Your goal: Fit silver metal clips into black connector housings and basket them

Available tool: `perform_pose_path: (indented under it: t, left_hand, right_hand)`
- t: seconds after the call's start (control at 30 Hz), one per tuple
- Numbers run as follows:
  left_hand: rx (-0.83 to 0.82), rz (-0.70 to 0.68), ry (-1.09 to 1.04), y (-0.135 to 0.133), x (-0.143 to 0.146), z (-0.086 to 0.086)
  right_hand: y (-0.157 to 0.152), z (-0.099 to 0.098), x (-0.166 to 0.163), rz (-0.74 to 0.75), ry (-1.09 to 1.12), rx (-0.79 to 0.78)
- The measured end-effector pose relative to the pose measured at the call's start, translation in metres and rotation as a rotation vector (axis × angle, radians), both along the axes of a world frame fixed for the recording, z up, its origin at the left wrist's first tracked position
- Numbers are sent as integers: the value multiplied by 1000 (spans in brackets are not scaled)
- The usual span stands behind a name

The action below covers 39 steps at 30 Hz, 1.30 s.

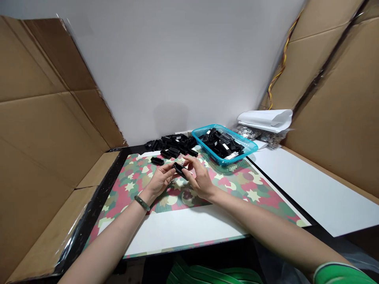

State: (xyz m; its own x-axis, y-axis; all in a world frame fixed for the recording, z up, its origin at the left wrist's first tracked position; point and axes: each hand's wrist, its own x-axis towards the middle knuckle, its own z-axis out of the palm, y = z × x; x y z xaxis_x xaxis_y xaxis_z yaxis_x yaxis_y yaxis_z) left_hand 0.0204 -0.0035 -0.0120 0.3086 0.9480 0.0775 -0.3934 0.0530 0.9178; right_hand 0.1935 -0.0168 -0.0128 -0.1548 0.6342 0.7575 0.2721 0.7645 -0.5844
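Note:
Between my two hands is a small black oblong plastic part (179,169), held above the patterned sheet. My left hand (161,179) pinches its left end, thumb and fingers closed on it. On the other end my right hand (199,177) has its thumb and fingers closed as well, hiding part of the piece. Just beyond my hands lies a single similar black part (157,161). A heap of black parts (174,142) spreads behind it, against the wall. To the right, a blue plastic basket (219,161) holds many more black pieces, some with white labels.
Cardboard panels (35,118) stand on the left, with another cardboard wall (340,110) on the right. Plastic bags of small parts (271,139) and rolled white sheets (263,119) sit behind the basket. A white board (308,185) lies right of the patterned sheet (237,189).

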Motion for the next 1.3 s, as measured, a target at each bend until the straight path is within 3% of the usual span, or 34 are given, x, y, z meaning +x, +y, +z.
perform_pose_path:
  t: [0.1,0.23,0.7,1.03,1.3]
  left_hand:
    - [-24,-8,-35,0,-2,0]
    - [-69,-29,-55,0,-2,-2]
    - [25,3,16,-4,-2,4]
    - [83,13,78,-7,-5,10]
    - [98,45,109,-9,-3,13]
  right_hand:
    - [-1,4,3,-12,-87,298]
    - [-1,1,2,-28,-180,419]
    - [-2,3,2,-62,-305,458]
    - [-5,6,0,-76,-258,458]
    - [-2,3,0,-76,-260,383]
